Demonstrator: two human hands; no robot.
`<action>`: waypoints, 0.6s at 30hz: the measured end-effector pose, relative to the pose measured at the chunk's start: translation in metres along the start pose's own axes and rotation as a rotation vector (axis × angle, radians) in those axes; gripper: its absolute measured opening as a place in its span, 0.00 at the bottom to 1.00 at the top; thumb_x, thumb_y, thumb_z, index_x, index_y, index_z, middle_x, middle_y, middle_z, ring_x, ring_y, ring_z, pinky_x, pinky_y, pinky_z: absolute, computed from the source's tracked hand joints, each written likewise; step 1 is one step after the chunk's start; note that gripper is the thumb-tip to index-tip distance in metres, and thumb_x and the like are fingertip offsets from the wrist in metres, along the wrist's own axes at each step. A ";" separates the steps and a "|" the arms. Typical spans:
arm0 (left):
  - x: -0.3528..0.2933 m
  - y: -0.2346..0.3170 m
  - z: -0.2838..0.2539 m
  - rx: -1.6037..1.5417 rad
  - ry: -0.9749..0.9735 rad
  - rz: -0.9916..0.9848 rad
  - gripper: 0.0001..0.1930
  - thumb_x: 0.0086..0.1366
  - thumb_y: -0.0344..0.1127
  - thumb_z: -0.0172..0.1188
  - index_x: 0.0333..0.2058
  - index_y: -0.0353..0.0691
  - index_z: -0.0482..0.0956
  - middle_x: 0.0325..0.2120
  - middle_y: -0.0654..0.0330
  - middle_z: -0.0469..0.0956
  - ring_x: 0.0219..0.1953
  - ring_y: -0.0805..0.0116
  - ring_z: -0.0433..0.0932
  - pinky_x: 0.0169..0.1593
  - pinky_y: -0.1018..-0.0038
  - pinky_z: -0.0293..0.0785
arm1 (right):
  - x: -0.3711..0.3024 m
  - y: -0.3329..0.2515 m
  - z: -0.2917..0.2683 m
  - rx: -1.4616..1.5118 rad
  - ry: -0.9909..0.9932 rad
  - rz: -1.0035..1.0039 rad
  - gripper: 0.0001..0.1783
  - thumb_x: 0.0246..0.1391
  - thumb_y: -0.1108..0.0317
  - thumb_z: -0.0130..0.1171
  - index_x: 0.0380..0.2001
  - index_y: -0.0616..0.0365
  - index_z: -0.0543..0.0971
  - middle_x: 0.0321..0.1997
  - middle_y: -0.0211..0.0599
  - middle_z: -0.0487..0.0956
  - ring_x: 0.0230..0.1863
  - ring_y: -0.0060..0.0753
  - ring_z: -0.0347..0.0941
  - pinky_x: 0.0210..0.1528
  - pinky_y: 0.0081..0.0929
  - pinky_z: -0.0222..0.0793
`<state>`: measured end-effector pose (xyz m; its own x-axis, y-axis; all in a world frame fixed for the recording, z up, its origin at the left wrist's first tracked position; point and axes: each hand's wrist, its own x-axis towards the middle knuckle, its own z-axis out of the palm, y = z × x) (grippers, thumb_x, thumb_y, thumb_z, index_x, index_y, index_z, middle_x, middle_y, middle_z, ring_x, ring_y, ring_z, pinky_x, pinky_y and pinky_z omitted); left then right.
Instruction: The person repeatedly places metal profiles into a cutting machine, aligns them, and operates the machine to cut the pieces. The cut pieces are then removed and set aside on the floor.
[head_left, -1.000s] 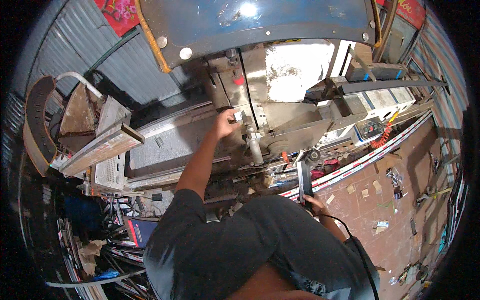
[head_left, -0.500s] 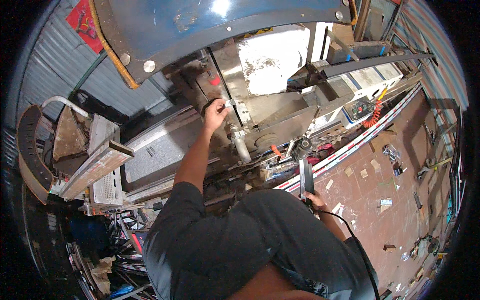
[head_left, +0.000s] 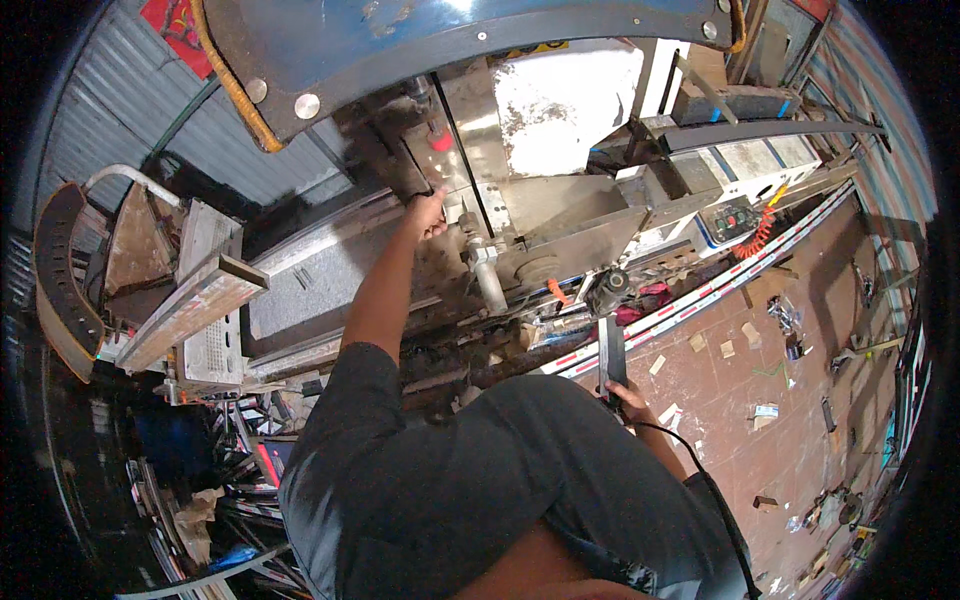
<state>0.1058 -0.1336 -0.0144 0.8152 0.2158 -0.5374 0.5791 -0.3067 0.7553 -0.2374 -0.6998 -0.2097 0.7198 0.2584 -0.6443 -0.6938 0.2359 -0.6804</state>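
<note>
My left hand [head_left: 428,214] is at the metal machine bed, its fingers curled together beside a slot and a bright metal block [head_left: 455,208]. Whether anything small is in those fingers is hidden. Just above it is a red-tipped metal rod [head_left: 440,138]. A steel cylinder fitting [head_left: 487,280] points down and to the right of that hand. Lower right, my right hand [head_left: 628,400] is closed round the near end of a long dark bar-shaped piece [head_left: 611,355] with a pale side. A black cable [head_left: 690,445] runs from near this hand along my forearm.
A large blue machine cover [head_left: 450,30] overhangs the top. To the left stands a rusty square beam [head_left: 195,310] on a perforated metal stand. At the right are a control box [head_left: 732,222] with an orange coiled cord and a tiled floor [head_left: 720,390] strewn with scraps.
My left hand has turned and its fingers have curled in; a small light piece seen at its fingertips before no longer shows clearly there. The view has shifted slightly. My right hand keeps its hold.
</note>
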 end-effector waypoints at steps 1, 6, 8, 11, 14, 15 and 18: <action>-0.001 0.002 0.000 0.016 0.026 -0.012 0.37 0.78 0.69 0.51 0.35 0.33 0.83 0.21 0.51 0.83 0.14 0.67 0.76 0.16 0.65 0.71 | 0.001 -0.001 0.001 -0.003 -0.002 0.005 0.29 0.60 0.56 0.79 0.55 0.63 0.80 0.45 0.40 0.88 0.39 0.38 0.87 0.42 0.40 0.87; -0.017 0.016 0.016 0.325 0.232 0.121 0.37 0.74 0.72 0.56 0.47 0.35 0.83 0.24 0.50 0.85 0.18 0.63 0.82 0.22 0.61 0.76 | -0.007 0.009 -0.006 0.005 0.043 0.007 0.27 0.61 0.56 0.78 0.54 0.63 0.81 0.44 0.39 0.88 0.39 0.37 0.87 0.42 0.39 0.87; -0.002 -0.007 -0.016 0.404 0.177 0.202 0.36 0.70 0.68 0.65 0.54 0.37 0.82 0.29 0.50 0.87 0.24 0.60 0.87 0.29 0.59 0.81 | -0.012 0.002 0.002 0.052 0.028 0.010 0.27 0.61 0.56 0.78 0.54 0.63 0.81 0.44 0.39 0.87 0.39 0.37 0.87 0.42 0.39 0.87; 0.010 -0.072 -0.064 0.396 0.215 0.642 0.32 0.66 0.55 0.74 0.62 0.41 0.80 0.39 0.51 0.89 0.40 0.57 0.89 0.44 0.58 0.84 | 0.002 -0.002 0.012 0.073 -0.044 0.007 0.28 0.61 0.56 0.78 0.54 0.64 0.80 0.45 0.39 0.87 0.39 0.38 0.87 0.42 0.39 0.87; -0.009 -0.058 -0.036 0.443 0.079 0.812 0.30 0.63 0.43 0.79 0.62 0.46 0.81 0.48 0.50 0.88 0.52 0.56 0.87 0.53 0.59 0.82 | -0.004 0.017 -0.010 0.111 0.037 -0.002 0.29 0.61 0.56 0.78 0.55 0.65 0.80 0.44 0.39 0.87 0.39 0.38 0.87 0.42 0.40 0.87; -0.015 -0.051 -0.032 0.438 0.081 0.792 0.30 0.64 0.43 0.79 0.62 0.45 0.81 0.49 0.50 0.88 0.52 0.56 0.87 0.53 0.59 0.82 | -0.004 0.020 -0.015 0.117 0.050 -0.005 0.29 0.61 0.56 0.78 0.55 0.65 0.80 0.44 0.39 0.87 0.39 0.38 0.87 0.42 0.40 0.87; -0.022 -0.044 -0.022 0.379 0.106 0.732 0.30 0.64 0.41 0.79 0.63 0.41 0.81 0.51 0.48 0.88 0.52 0.54 0.87 0.54 0.58 0.82 | -0.004 0.014 -0.013 0.065 0.072 0.022 0.29 0.61 0.56 0.78 0.55 0.65 0.80 0.43 0.39 0.87 0.38 0.39 0.87 0.40 0.40 0.87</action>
<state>0.0623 -0.1042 -0.0277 0.9925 -0.0791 0.0929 -0.1218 -0.6910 0.7125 -0.2498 -0.7096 -0.2215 0.7025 0.1972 -0.6838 -0.7080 0.2920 -0.6431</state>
